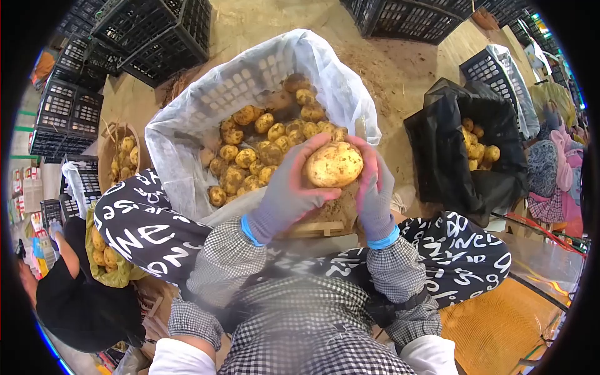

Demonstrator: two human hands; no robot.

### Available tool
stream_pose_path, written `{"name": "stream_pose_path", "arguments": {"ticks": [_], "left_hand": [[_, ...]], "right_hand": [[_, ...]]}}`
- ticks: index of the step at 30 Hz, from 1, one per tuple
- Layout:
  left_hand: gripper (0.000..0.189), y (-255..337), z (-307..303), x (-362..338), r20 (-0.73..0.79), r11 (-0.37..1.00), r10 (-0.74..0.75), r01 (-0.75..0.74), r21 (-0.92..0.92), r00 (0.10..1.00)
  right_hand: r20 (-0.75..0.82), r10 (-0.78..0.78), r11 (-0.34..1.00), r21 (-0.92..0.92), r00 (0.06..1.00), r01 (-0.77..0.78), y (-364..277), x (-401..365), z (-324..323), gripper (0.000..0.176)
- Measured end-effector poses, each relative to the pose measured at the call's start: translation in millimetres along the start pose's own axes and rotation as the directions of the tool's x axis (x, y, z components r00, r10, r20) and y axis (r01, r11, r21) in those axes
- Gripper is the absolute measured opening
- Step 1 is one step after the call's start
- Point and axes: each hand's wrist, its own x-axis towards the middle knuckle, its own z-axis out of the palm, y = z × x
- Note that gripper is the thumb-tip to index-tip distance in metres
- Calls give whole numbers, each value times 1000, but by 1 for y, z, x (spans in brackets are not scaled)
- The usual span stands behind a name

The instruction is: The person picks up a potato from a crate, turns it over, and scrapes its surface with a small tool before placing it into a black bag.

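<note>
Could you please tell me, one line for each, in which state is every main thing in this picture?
Held potato: raised, marked with soil
Left hand: gloved, grasping the potato
Right hand: gloved, beside the potato
White-lined crate: open, partly filled with potatoes
Black-lined container: open, potatoes inside
Green bag: open, potatoes inside
Black crates: stacked

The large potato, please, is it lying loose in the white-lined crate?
No, the large potato is held between the left hand and the right hand.
</note>
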Motion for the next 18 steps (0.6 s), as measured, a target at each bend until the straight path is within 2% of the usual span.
{"name": "stream_pose_path", "arguments": {"ticks": [2,5,11,13,18], "left_hand": [[85,-1,-2,1,-12,999,-12,12,35,1000],[85,-6,-3,3,-25,999,-3,4,44,1000],[84,-4,-4,2,-30,994,9,-6,108,1000],[84,-4,-4,2,-37,992,21,-16,124,999],[84,-3,-6,2,-22,957,124,-114,267,992]], "right_hand": [[9,-28,998,-49,1000,28,-5,2,-2,66],[27,52,998,-22,998,-52,-14,3,0,66],[93,62,997,-56,994,-57,-15,1,-3,61],[66,62,998,12,996,-62,-12,-1,-3,50],[56,124,985,-127,991,-116,-23,-2,8,47]]}}
